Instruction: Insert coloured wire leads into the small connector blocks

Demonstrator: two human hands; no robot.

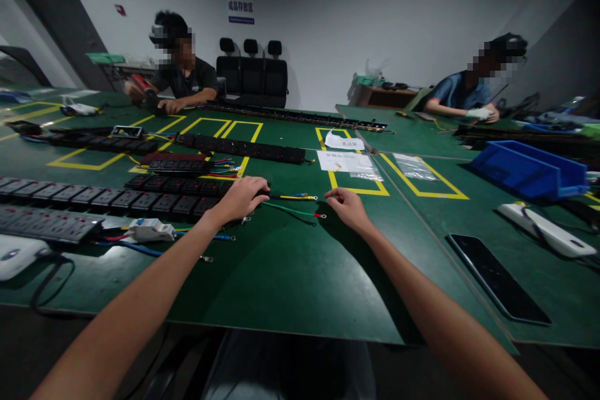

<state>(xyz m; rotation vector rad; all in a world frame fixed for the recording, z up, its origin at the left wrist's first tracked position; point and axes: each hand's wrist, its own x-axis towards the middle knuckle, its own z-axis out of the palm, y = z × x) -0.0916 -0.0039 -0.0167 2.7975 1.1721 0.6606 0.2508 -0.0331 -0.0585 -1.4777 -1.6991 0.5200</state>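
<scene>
Presently, a phone (499,278) is lying nearest us on the green bench (304,287). Our right hand (349,207) is hovering, fingers loosely curled, hold unclear, just beside the ring terminals (323,216) of some wires (297,198). Our left hand (241,200) is arching, half closed, over the right end of a black socket strip (190,186); whether it is gripping, we cannot tell. Beyond, papers (344,162) are overlying a yellow outline (457,195); farther, two co-workers (197,82) are occupying the far side.

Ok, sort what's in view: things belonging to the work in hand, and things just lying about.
Likely in the work:
green wire, near the right hand
yellow wire
black socket strip beside the left hand

Apparently just lying about:
phone
blue bin
white device with a dark strap
</scene>
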